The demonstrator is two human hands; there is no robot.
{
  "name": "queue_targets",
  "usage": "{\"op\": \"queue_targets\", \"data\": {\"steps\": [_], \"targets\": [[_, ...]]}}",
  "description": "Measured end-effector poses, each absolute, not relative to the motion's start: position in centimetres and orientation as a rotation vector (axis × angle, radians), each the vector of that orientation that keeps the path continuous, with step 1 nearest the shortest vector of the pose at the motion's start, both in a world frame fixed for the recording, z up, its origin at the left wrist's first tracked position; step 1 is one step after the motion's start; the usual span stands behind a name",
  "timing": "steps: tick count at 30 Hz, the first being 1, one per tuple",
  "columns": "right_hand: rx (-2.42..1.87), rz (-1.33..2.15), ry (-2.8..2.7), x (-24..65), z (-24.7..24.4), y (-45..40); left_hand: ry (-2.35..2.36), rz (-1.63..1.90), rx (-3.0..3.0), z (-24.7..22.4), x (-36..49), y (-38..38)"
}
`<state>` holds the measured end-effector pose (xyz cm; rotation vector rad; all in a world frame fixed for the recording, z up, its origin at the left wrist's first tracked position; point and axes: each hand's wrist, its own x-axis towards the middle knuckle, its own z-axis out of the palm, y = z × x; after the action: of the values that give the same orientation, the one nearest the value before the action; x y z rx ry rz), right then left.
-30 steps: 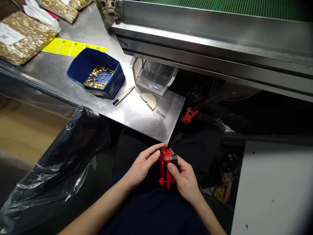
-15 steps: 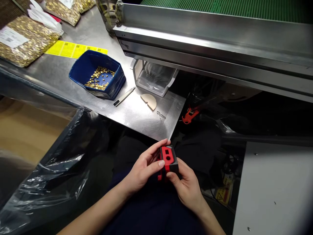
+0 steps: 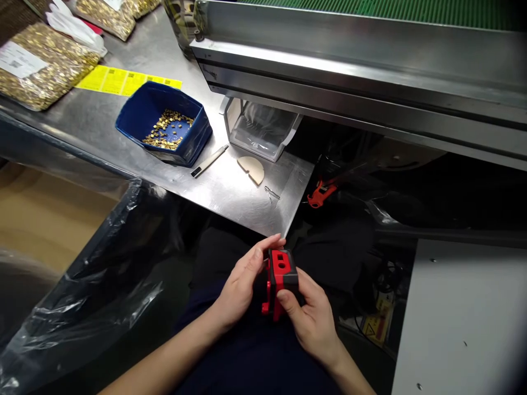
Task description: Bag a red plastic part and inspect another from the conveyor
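Note:
A red and black device with a square and a round hole in its top face is held over my lap. My right hand grips it from the right, thumb across its near side. On the other side my left hand has its fingertips behind the device's far left edge, with the thumb lifted off the top face. Beyond the hands, on the metal table, lie a small metal pin-like piece, a cream half-round piece and a pale pen-like tool.
A blue bin holds small brass parts. Behind it are yellow labels and a bag of brass parts. A clear tray sits under the conveyor frame. A white panel is at the right.
My left thumb has lifted off the device's top face and moved up and left. The device has tilted, showing more of its red near side. My right hand still holds it.

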<state>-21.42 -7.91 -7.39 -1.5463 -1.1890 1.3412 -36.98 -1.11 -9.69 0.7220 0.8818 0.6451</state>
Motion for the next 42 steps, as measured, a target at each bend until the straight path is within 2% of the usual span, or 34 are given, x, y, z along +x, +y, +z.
{"op": "queue_targets", "data": {"steps": [8,25,34,42], "targets": [[-1.534,1.721,-0.606,-21.5,-7.5,-6.0,0.821,0.576,0.944,-11.4,-37.3,-1.0],[-1.452,1.73,-0.182,-21.5,-10.4,-5.0,0.89,0.563,0.69,-12.0,-38.0,-1.6],[-1.338,1.769,0.082,-21.3,-10.8,-4.3,0.835,0.531,1.044,-12.0,-39.8,-2.0],[-1.185,1.868,-0.07,-21.5,-10.9,-4.7,0.912,0.575,1.36,-11.1,-39.6,-0.2]]}}
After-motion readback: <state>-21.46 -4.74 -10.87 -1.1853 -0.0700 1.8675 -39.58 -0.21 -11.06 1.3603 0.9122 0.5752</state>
